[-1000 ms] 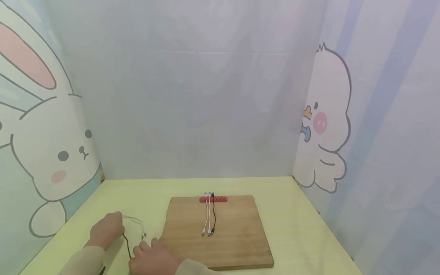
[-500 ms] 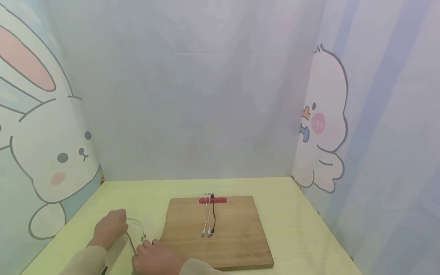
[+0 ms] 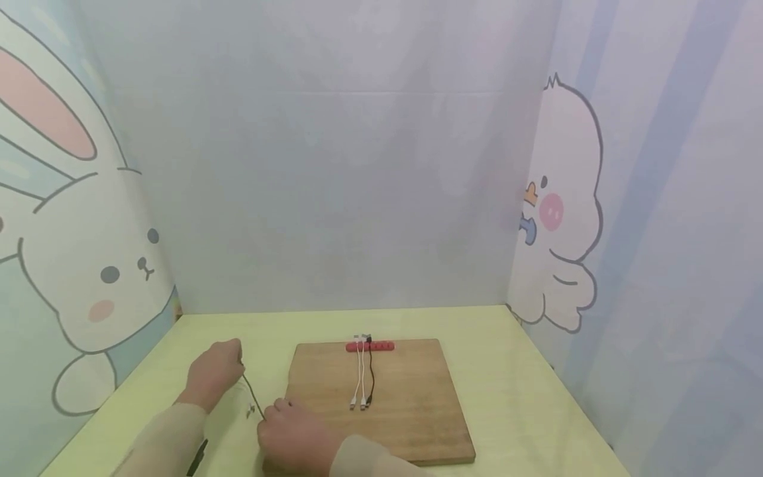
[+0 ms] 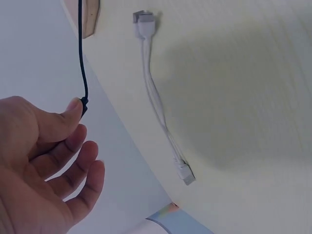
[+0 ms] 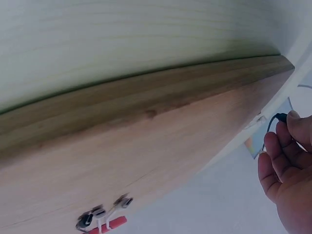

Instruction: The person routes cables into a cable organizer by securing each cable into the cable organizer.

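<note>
A short black cable (image 3: 253, 395) stretches between my two hands over the left side of the table. My left hand (image 3: 214, 372) pinches one end of it between thumb and index finger; the other fingers are loosely bent in the left wrist view. The opposite end, a black plug (image 5: 281, 117), is pinched by my right hand (image 5: 292, 170), which is over the left edge of a wooden board (image 3: 411, 411). Below the left hand, white cables (image 4: 155, 100) with metal connectors lie side by side on the table, partly hidden in the head view.
At the board's far edge sits a red cable holder (image 3: 384, 346). Two white cables (image 3: 359, 381) and another black cable (image 3: 372, 371) run from it toward me. The yellow table (image 3: 524, 411) is enclosed by printed curtains (image 3: 357, 199).
Both hands have moved to the right and the left one also farther away, carrying the black cable. The white cables on the table stay put.
</note>
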Available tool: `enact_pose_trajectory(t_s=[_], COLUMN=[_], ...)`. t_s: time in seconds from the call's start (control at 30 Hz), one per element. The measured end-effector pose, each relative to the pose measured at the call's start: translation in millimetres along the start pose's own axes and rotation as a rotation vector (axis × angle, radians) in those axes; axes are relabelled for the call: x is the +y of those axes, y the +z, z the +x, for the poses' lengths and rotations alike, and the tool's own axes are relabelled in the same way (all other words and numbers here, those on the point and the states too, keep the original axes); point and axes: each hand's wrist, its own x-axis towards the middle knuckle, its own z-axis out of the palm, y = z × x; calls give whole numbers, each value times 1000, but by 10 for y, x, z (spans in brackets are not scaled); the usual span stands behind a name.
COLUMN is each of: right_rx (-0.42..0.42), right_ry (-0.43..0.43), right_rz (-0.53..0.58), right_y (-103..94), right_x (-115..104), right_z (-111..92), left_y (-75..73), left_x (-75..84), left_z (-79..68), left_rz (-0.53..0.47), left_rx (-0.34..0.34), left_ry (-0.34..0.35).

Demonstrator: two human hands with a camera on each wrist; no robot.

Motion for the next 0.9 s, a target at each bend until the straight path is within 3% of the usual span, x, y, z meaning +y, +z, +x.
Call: enact_pose_trajectory(t_s=[0.2,0.5,0.67,0.9], right_rx=[3,-47,6,120], right_ry=[97,84,126,174], right_rz=[57,24,51,-79], right_y=[-11,5,4,77], right_x=[149,303,421,614], right_z=[-169,-312,-429,-615], left_y=[-16,49,47,147], left_x=[300,669,902,1243], left_z=[100,271,337,420], left_rz=[-12,21,14,-43], left_rx=[53,94,144,218], left_ry=[39,75,116,189])
